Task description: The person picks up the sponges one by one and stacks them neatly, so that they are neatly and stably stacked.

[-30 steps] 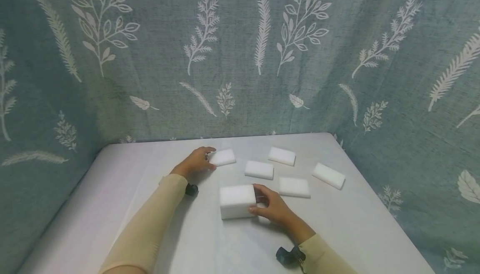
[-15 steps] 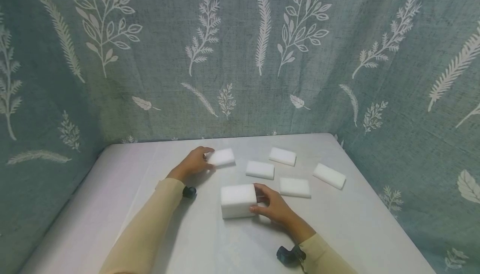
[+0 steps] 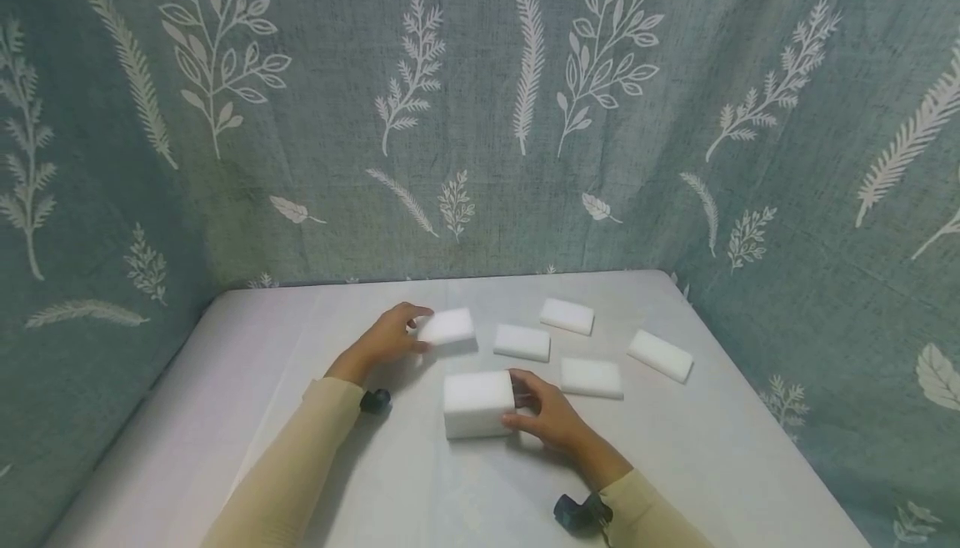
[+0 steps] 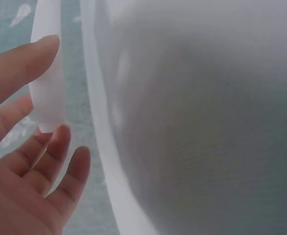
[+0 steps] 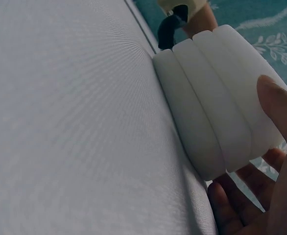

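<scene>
Beyond the right hand (image 3: 551,416), four white blocks (image 3: 591,376) lie on the table (image 3: 480,498).

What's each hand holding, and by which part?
Left hand: a white spongelike block, by its left end. Right hand: the stack of similar blocks, around its right end.

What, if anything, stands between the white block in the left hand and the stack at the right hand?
Nothing visible: the head view shows only tabletop between the held block and the stack. The nearest loose block lies just right of that path.
</scene>
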Available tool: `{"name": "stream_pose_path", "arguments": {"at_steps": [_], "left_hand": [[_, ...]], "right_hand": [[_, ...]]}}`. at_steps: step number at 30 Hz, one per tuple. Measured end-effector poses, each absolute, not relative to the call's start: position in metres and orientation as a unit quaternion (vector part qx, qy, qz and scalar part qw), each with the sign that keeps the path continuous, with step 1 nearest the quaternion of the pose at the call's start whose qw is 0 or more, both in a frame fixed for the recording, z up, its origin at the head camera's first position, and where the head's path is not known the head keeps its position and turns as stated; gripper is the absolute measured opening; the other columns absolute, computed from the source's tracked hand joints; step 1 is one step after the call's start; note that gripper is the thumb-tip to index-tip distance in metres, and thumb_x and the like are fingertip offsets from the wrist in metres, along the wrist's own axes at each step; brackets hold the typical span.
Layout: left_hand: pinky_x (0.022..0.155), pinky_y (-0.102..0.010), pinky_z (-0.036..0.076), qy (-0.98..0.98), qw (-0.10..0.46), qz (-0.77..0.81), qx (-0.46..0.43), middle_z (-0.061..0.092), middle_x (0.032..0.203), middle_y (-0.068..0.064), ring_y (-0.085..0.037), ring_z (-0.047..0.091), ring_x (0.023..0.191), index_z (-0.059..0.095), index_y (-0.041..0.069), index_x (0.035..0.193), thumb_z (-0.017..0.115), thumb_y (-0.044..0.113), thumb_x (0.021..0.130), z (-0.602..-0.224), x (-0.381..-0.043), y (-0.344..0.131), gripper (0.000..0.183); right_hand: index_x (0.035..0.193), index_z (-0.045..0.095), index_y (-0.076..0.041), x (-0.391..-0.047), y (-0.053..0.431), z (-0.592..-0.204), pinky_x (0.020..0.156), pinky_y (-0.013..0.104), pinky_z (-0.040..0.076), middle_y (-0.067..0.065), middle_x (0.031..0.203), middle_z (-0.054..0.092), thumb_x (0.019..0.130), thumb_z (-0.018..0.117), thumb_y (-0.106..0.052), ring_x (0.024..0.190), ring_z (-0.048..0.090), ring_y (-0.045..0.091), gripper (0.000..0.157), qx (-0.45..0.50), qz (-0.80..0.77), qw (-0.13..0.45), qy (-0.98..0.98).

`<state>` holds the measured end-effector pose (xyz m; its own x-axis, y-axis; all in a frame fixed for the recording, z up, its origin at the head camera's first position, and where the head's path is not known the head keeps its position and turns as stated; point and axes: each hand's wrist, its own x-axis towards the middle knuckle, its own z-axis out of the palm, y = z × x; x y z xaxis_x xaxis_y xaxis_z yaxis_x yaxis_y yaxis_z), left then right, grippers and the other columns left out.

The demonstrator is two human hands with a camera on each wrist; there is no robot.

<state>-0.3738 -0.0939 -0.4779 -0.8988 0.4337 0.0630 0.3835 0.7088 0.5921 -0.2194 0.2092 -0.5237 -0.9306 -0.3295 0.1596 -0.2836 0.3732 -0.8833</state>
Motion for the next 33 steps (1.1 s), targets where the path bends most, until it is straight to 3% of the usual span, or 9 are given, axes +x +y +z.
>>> {"name": "stream_pose_path", "arguments": {"at_steps": [6, 12, 22, 33], "left_hand": [[0.086, -0.045, 0.048, 0.921, 0.048, 0.313, 0.226, 0.054, 0.127, -0.01, -0.027, 0.053, 0.109, 0.056, 0.012, 0.137, 0.082, 0.027, 0.079, -0.477, -0.359, -0.094, 0.065], [0.086, -0.044, 0.048, 0.917, 0.042, 0.317, 0.24, 0.054, 0.127, -0.009, -0.027, 0.054, 0.108, 0.056, 0.012, 0.137, 0.082, 0.027, 0.079, -0.474, -0.348, -0.094, 0.065], [0.089, -0.046, 0.049, 0.91, 0.013, 0.329, 0.254, 0.054, 0.128, -0.009, -0.029, 0.055, 0.11, 0.056, 0.01, 0.137, 0.08, 0.03, 0.081, -0.462, -0.332, -0.093, 0.064], [0.086, -0.043, 0.05, 0.908, -0.001, 0.319, 0.272, 0.053, 0.128, -0.004, -0.024, 0.054, 0.108, 0.056, 0.013, 0.137, 0.079, 0.032, 0.082, -0.447, -0.311, -0.089, 0.062]], "right_hand": [[0.143, 0.04, 0.002, -0.208, 0.205, -0.502, 0.102, 0.051, 0.039, 0.022, 0.137, 0.05, 0.087, 0.073, -0.016, 0.116, 0.056, 0.037, 0.068, -0.188, -0.536, 0.03, 0.823], [0.142, 0.041, 0.004, -0.2, 0.204, -0.487, 0.102, 0.048, 0.04, 0.022, 0.137, 0.051, 0.088, 0.073, -0.018, 0.117, 0.056, 0.035, 0.066, -0.19, -0.53, 0.038, 0.825], [0.144, 0.041, -0.001, -0.219, 0.208, -0.521, 0.103, 0.047, 0.04, 0.018, 0.139, 0.05, 0.088, 0.073, -0.018, 0.117, 0.056, 0.032, 0.067, -0.197, -0.536, 0.024, 0.82], [0.143, 0.045, -0.01, -0.222, 0.212, -0.529, 0.102, 0.043, 0.041, 0.01, 0.138, 0.053, 0.085, 0.075, -0.035, 0.117, 0.057, 0.026, 0.07, -0.195, -0.533, 0.017, 0.823]]}}
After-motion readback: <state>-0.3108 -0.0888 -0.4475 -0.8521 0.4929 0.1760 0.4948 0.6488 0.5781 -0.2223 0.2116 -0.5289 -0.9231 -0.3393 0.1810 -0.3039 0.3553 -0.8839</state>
